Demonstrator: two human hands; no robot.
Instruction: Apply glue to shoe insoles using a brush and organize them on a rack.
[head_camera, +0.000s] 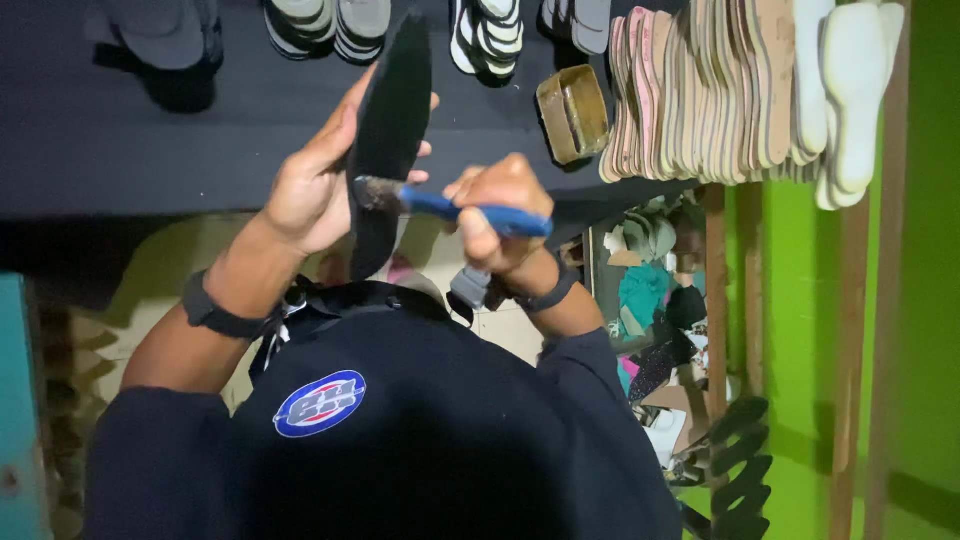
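Observation:
My left hand (310, 185) holds a black shoe sole (388, 130) upright by its edge, in front of the dark workbench (120, 150). In my right hand (500, 215) is a brush with a blue handle (470, 212); its bristled tip (372, 192) touches the sole's lower half. A dark band sits on each wrist. My dark shirt with a round blue and white badge fills the lower part of the view.
A row of tan and pink insoles (710, 90) stands on edge at the bench's right end, with white ones (850, 90) beyond. A small brown tin (572, 112) lies beside them. Stacked soles (330, 25) line the back. Scraps and black soles (735, 470) lie below right, by a green wall.

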